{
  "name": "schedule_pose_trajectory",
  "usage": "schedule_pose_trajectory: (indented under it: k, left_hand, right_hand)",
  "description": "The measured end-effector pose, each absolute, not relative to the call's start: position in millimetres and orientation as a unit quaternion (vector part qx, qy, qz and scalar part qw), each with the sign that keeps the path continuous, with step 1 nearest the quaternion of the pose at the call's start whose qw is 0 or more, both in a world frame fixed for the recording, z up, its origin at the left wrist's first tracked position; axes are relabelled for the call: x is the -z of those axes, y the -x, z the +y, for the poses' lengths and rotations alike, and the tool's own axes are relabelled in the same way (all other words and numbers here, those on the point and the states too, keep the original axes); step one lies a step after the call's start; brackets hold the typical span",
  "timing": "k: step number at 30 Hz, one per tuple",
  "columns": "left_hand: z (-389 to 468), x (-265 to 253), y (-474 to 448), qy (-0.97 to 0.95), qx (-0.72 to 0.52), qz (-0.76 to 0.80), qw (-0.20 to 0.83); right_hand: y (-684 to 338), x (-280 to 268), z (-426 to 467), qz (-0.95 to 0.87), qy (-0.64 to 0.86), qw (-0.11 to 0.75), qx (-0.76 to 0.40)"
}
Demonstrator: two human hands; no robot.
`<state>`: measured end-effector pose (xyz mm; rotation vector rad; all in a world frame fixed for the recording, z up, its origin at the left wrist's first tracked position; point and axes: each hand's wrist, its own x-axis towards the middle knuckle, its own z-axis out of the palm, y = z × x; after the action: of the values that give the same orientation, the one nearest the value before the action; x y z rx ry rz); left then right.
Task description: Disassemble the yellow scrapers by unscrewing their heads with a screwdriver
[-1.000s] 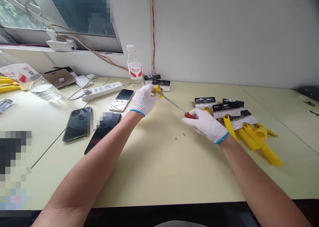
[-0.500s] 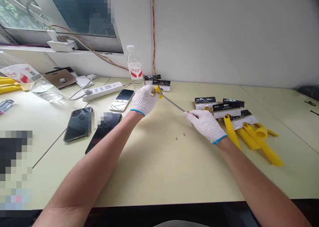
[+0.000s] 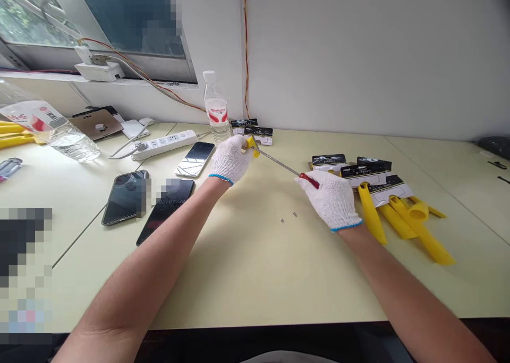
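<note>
My left hand [image 3: 231, 158], in a white knit glove with a blue cuff, is closed around a small yellow plastic part [image 3: 252, 145] held above the table. My right hand [image 3: 330, 195], gloved the same way, grips the red handle of a screwdriver [image 3: 282, 165]. Its long metal shaft points up and left, and the tip meets the yellow part; the exact contact is too small to make out. Two tiny metal pieces, one a small nut-like bit [image 3: 282, 221] and the other a screw-like bit [image 3: 295, 214], lie on the table below the shaft.
Yellow plastic pieces [image 3: 422, 230] with black-and-white header cards [image 3: 363, 175] lie at the right. Leftward are several phones [image 3: 125, 198], a power strip [image 3: 165, 144] and a tipped water bottle [image 3: 51, 126]. An upright bottle [image 3: 216, 110] stands near the wall.
My right hand has turned on the screwdriver, and its red handle now shows beyond the fingers. The left hand and the yellow part have hardly moved.
</note>
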<state>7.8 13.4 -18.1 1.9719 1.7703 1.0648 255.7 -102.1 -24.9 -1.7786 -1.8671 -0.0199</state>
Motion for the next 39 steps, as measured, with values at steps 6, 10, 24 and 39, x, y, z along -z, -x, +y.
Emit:
schedule_pose_trajectory:
  k: [6, 10, 24, 39]
  left_hand:
    - [11.5, 18.9, -8.7, -0.689, -0.367, 0.610, 0.140]
    - [9.0, 16.8, -7.5, -0.692, -0.367, 0.606, 0.140]
    - [10.1, 16.1, -8.2, -0.684, -0.368, 0.614, 0.140]
    - [18.2, 26.8, -1.8, -0.701, -0.380, 0.583, 0.154]
  right_hand:
    - [-256.6, 15.7, -105.8, -0.668, 0.660, 0.273, -0.209]
    - [-258.7, 7.3, -108.8, -0.570, 0.637, 0.254, -0.453]
    - [-256.8, 19.4, -103.1, -0.687, 0.677, 0.263, -0.016]
    - [-252.8, 19.1, -103.2, -0.660, 0.689, 0.289, -0.074]
